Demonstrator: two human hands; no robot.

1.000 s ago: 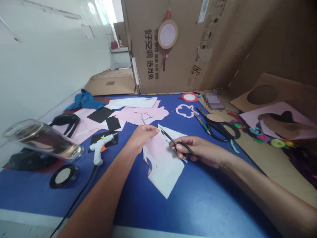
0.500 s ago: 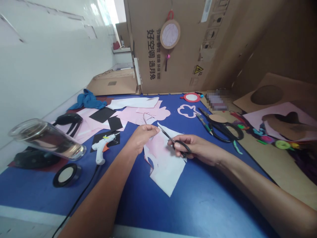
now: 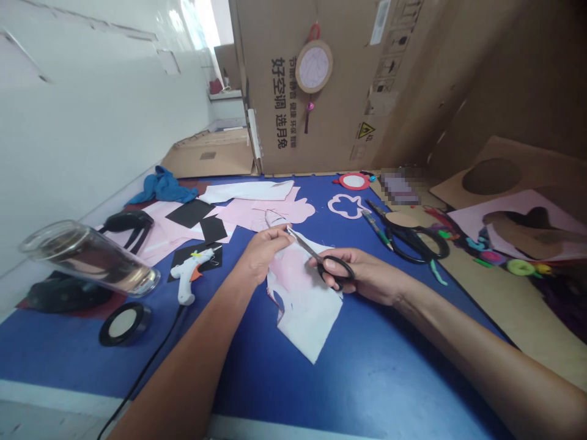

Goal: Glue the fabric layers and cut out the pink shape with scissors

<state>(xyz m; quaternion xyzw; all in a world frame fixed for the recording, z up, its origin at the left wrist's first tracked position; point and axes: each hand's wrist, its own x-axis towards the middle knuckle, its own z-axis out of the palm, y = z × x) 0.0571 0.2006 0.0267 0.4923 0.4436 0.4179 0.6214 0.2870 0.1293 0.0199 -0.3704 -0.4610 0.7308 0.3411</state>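
A piece of white cloth (image 3: 312, 318) with a pinkish patch and a ragged, notched left edge hangs between my hands over the blue table. My left hand (image 3: 268, 247) pinches its upper edge between thumb and fingers. In my right hand (image 3: 343, 269) is a pair of small black-handled scissors (image 3: 306, 244), fingers through the loops. Their blades point up and left along the cloth's top edge, tips close to my left thumb. Just beyond my left hand, a white scrap with drawn lines (image 3: 275, 218) shows; my fingers partly hide it.
Left: a glue gun (image 3: 186, 278) with a cord, a tilted-looking glass of liquid (image 3: 92, 260), a roll of black tape (image 3: 123, 324). Behind lie pink sheets (image 3: 250, 211) and black squares (image 3: 189, 213). Right: large black scissors (image 3: 413, 241), a pen (image 3: 378, 229), a pink flower-shaped cutout (image 3: 337, 211).
The scissors' blades have shifted slightly up and left, their tips now nearer my left thumb. The cloth's upper edge has moved a little with them. My left hand stays nearly in place.
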